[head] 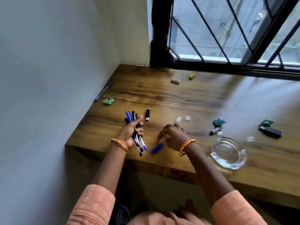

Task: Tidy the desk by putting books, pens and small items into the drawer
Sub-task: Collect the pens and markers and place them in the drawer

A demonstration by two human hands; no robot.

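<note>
My left hand [129, 133] grips a bundle of several pens [136, 127], blue and black, above the near left part of the wooden desk [178, 98]. To its right, my right hand [172, 137] holds a blue pen [157, 147] whose blue end sticks out toward me under the palm. A black USB stick [147, 114] lies just beyond the bundle. Two small white erasers [178, 119] [187, 118] lie past my right fingers. Another blue pen [103, 91] rests along the left wall. No drawer is in view.
Crumpled paper balls lie about: green [108, 101] at left, yellow [192, 76] at the back, teal [218, 122] and green [267, 122] at right. A glass ashtray [228, 153] sits near the front edge. A black device [270, 131], a small stub [215, 130], a white piece [175, 80] and the barred window [227, 38] are beyond.
</note>
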